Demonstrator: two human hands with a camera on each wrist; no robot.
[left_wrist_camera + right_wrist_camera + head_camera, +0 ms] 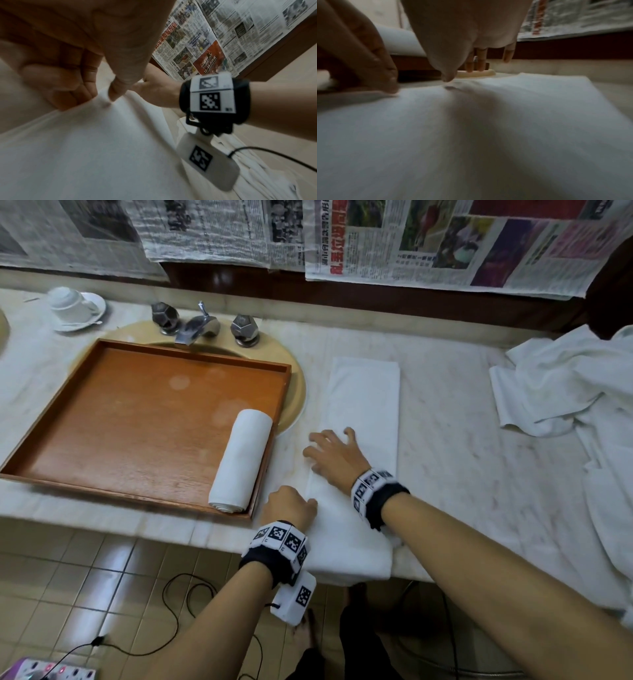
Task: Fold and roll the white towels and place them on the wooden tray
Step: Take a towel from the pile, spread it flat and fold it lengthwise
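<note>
Folded white towel [363,419] lying as a long strip on the bench [462,446], running from the near edge, where its end droops just over, up toward 12 o'clock. Left hand [289,505] at the strip's left edge, down near the front: fingers curled, thumb and fingertips [118,93] pinching the cloth up into a small ridge, clear in the left wrist view. Right hand [334,455] lying over the towel just beyond it, toward 1 o'clock from the left hand, fingers spread and relaxed, gripping nothing; in the right wrist view the thumb tip sits a hair above the cloth, and whether the palm itself touches cannot be told.

Over at 9 o'clock from the strip, wooden tray [137,422] set across the sink basin [294,392], with one rolled towel [241,460] already lying along its right wall. Beyond the tray at 12 o'clock, the tap [197,328] between two faceted knobs. Further off at 10 o'clock, a white cup [70,302] tipped on a saucer. Out at 3 o'clock, a heap of loose white towels [568,392] spilling over the bench. Newspaper sheets [445,241] covering the wall behind.
</note>
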